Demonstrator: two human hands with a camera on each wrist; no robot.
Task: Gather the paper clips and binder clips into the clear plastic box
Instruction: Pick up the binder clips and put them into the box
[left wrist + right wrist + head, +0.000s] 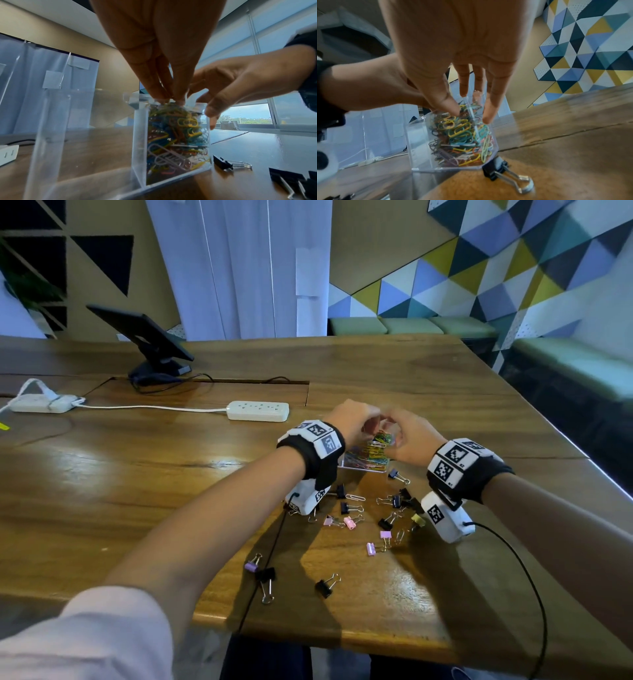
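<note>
Both grips, left hand [159,56] and right hand [453,54], fingers straight and holding nothing, tamp light, springy paper clips [462,135] into what I judge a rigid, slippery clear plastic box [139,135], best held by its walls.

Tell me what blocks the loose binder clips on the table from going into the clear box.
Both hands: the left hand and right hand hover over the clear box, fingertips at its open top. Its paper clips are heaped to the rim. The binder clips lie unobstructed in front.

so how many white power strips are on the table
2. The nearer power strip lies mid-way across the table; the second power strip sits at the far left, joined by a white cable. None seems hidden.
</note>
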